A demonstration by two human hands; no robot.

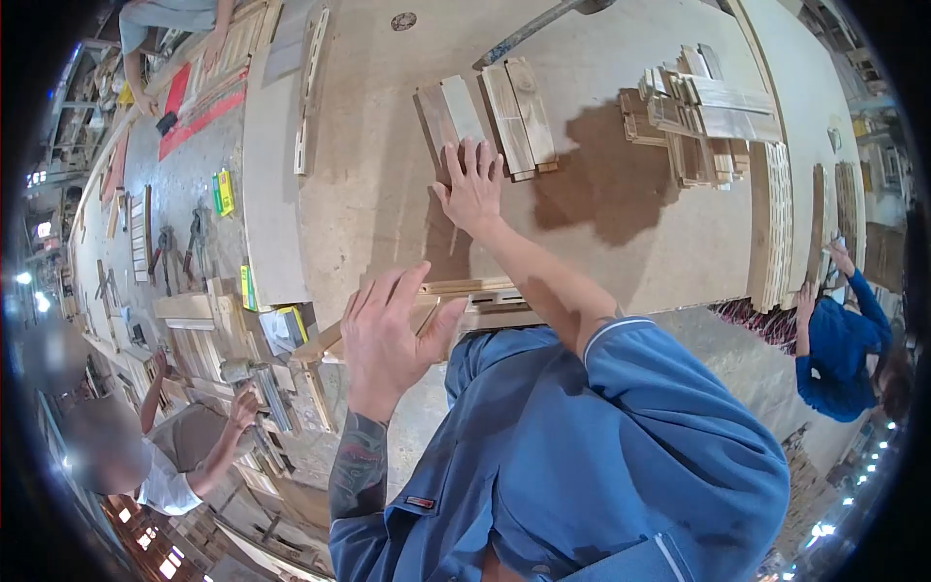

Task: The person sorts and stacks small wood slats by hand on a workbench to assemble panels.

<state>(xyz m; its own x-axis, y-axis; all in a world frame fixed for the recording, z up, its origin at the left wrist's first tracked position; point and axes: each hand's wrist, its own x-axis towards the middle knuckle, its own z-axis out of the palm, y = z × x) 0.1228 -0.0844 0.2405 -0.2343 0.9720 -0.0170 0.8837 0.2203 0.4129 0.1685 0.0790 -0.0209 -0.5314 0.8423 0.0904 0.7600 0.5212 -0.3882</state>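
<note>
My right hand is stretched out flat over the workbench. Its fingers are spread, and the fingertips reach the near end of a pair of narrow wood boards. Just right of these lies a second pair of wood boards. My left hand is nearer my body by the bench's front edge, thumb apart from the fingers, and nothing shows in its grip. Close beside it are wood strips along that edge.
Stacked wood pieces rise at the bench's right. A dark metal bar lies at the far side. Pliers-like tools rest on the left bench. One person in blue works at right; others are at left.
</note>
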